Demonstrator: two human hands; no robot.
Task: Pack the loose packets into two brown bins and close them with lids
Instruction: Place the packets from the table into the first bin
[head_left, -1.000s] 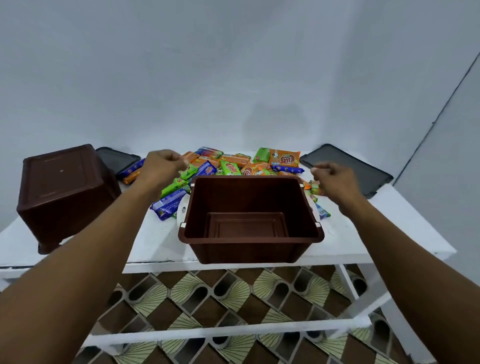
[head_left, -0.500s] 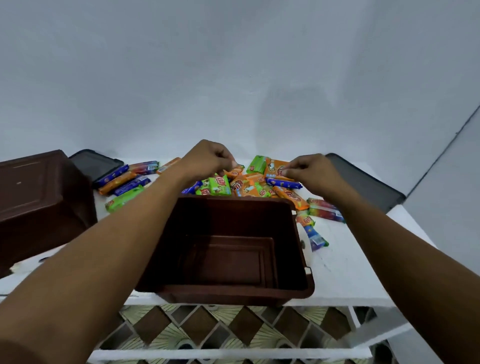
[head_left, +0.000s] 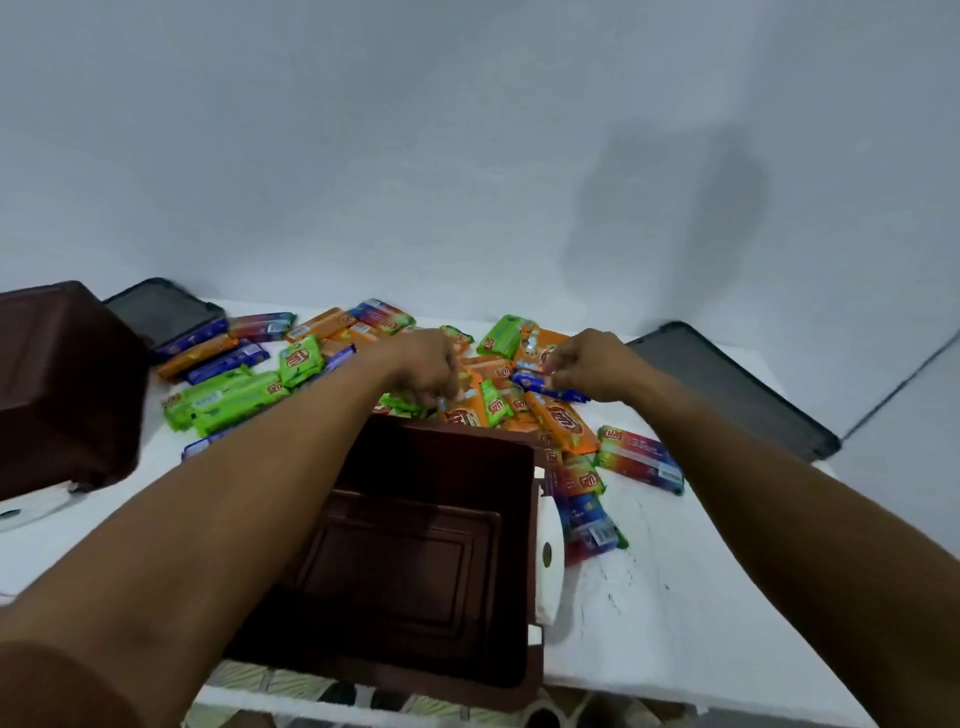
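Pinching a slick blue packet, the right hand could let it slip outside the brown bin; the left hand curls, hold unclear.

A white table fills the lower frame, its top scuffed with dark specks at lower right. Behind it rises a plain pale grey wall bearing a soft shadow. Patterned floor tiles show along the bottom edge.

My near bin: plain dark brown.
Packets I see: orange, green, blue, some rainbow-striped.
Right lid: dark grey.
Table: white.
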